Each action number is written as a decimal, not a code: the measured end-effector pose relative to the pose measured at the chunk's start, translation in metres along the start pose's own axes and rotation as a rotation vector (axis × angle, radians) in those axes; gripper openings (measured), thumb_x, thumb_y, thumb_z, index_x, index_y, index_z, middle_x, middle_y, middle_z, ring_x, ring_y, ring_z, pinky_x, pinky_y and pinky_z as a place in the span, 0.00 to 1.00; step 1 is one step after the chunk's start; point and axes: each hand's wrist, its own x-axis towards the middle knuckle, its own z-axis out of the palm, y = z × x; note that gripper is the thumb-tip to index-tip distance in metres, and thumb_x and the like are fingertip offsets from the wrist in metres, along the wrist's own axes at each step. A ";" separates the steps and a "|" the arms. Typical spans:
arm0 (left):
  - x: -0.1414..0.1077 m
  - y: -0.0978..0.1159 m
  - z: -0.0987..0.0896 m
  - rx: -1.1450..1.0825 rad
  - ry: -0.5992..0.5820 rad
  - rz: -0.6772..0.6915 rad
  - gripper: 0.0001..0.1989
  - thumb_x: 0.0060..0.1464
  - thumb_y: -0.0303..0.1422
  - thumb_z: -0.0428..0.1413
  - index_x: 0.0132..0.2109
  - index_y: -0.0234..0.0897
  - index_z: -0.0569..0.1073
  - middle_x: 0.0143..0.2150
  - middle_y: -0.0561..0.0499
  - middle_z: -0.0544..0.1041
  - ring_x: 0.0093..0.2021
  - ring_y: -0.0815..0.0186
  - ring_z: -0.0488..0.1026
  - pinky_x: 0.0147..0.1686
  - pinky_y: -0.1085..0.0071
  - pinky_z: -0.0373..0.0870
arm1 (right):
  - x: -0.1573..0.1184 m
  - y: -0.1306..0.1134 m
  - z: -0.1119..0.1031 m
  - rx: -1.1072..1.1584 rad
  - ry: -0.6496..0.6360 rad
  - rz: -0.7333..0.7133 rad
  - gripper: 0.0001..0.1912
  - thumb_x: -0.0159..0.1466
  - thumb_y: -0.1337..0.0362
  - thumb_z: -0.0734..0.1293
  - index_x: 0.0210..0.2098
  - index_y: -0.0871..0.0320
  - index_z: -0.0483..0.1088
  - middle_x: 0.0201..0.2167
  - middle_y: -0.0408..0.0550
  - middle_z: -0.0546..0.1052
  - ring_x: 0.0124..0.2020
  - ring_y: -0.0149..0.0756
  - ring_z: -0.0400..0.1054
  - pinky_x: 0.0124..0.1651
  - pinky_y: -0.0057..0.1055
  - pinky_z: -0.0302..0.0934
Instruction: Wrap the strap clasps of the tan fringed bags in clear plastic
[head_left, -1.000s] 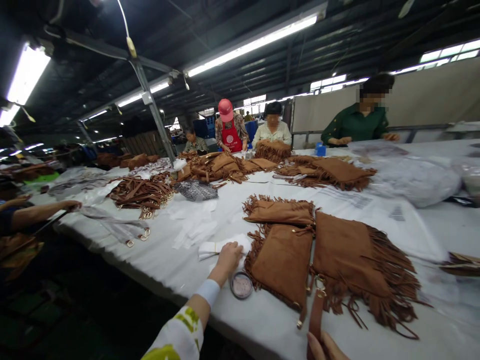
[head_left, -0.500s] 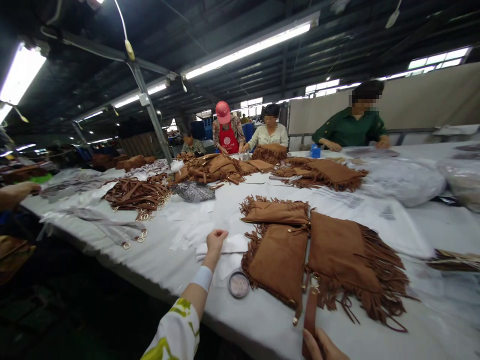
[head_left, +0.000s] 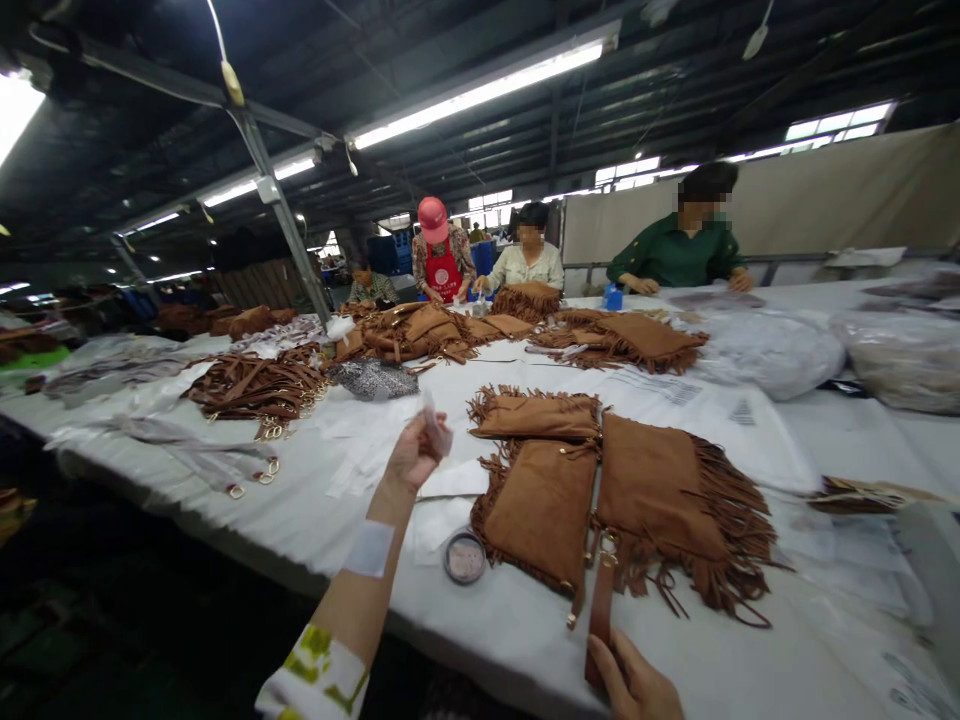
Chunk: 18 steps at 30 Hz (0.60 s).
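My left hand (head_left: 411,452) is raised over the table's near side, pinching a small thin whitish sheet (head_left: 438,430); whether it is paper or plastic I cannot tell. Low in the view, my right hand (head_left: 639,682) grips a brown strap (head_left: 601,605) with a gold-coloured clasp at its far end. That clasp lies against a brown fringed bag (head_left: 652,480). Left of it are a second brown bag (head_left: 540,515) and a narrower fringed piece (head_left: 534,415). A folded white sheet (head_left: 454,480) and a small round container (head_left: 465,558) lie below my left hand.
Brown straps with metal rings (head_left: 255,385) are heaped at the left, near wrapped straps (head_left: 191,445). More brown bags (head_left: 420,332) are piled farther back. Clear plastic bags (head_left: 765,345) lie at the right. Several people sit or stand across the white table (head_left: 525,655).
My left hand has lifted from the white sheets with a thin whitish piece in its fingers. My right hand still holds the strap. The view has shifted a little to the right.
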 end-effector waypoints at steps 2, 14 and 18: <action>-0.047 -0.025 -0.003 0.142 -0.193 -0.224 0.10 0.47 0.34 0.63 0.31 0.32 0.71 0.26 0.52 0.75 0.22 0.74 0.70 0.26 0.76 0.69 | -0.002 -0.004 -0.001 0.011 0.004 -0.001 0.22 0.59 0.43 0.58 0.25 0.54 0.68 0.18 0.42 0.72 0.21 0.35 0.67 0.27 0.26 0.61; -0.195 -0.147 -0.062 0.876 -0.180 -0.397 0.11 0.40 0.36 0.61 0.24 0.31 0.71 0.18 0.57 0.68 0.21 0.74 0.61 0.23 0.75 0.55 | -0.002 -0.025 -0.019 0.631 -0.238 0.334 0.21 0.57 0.47 0.66 0.26 0.60 0.69 0.19 0.40 0.67 0.20 0.26 0.52 0.23 0.25 0.46; -0.193 -0.152 -0.061 0.960 -0.209 -0.379 0.09 0.37 0.33 0.61 0.23 0.32 0.71 0.19 0.56 0.69 0.22 0.72 0.62 0.24 0.75 0.57 | -0.006 -0.032 -0.026 0.803 -0.205 0.423 0.20 0.56 0.48 0.68 0.30 0.61 0.71 0.21 0.40 0.67 0.20 0.25 0.49 0.24 0.25 0.43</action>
